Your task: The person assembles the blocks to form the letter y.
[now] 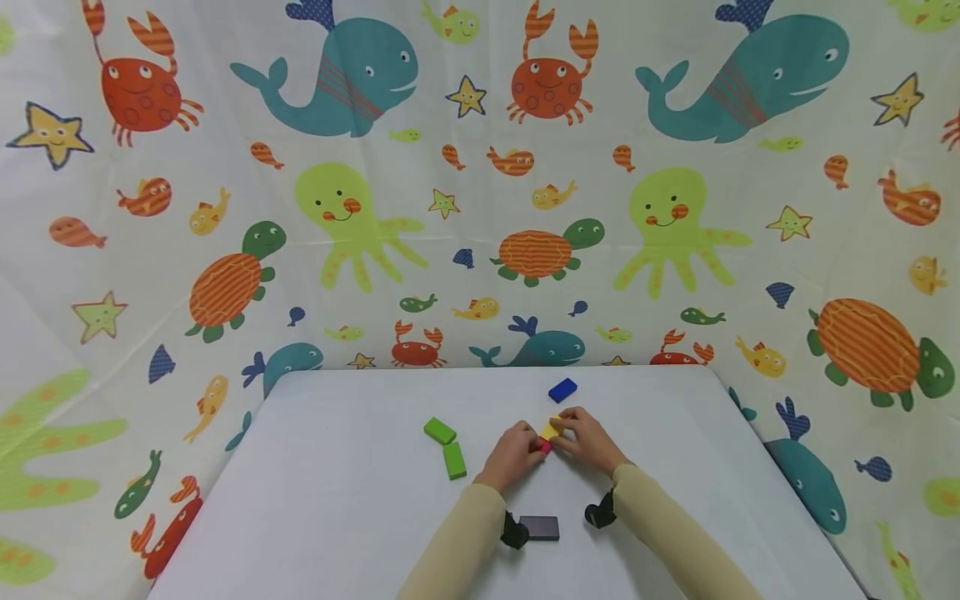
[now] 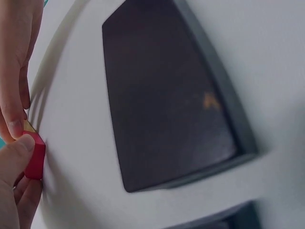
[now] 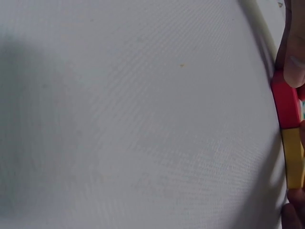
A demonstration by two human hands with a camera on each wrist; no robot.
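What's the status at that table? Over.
Left fingers pinch red block; right fingers pinch yellow block. Blocks meet end to end. Dark block sits apart; nothing visibly in the way.

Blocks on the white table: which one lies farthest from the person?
The blue block. It lies nearest the far edge of the table, beyond the yellow block and red block; the green blocks and dark grey block lie closer.

The red block (image 3: 287, 106) looks smooth, the white tabletop (image 3: 143, 119) matt and finely textured.
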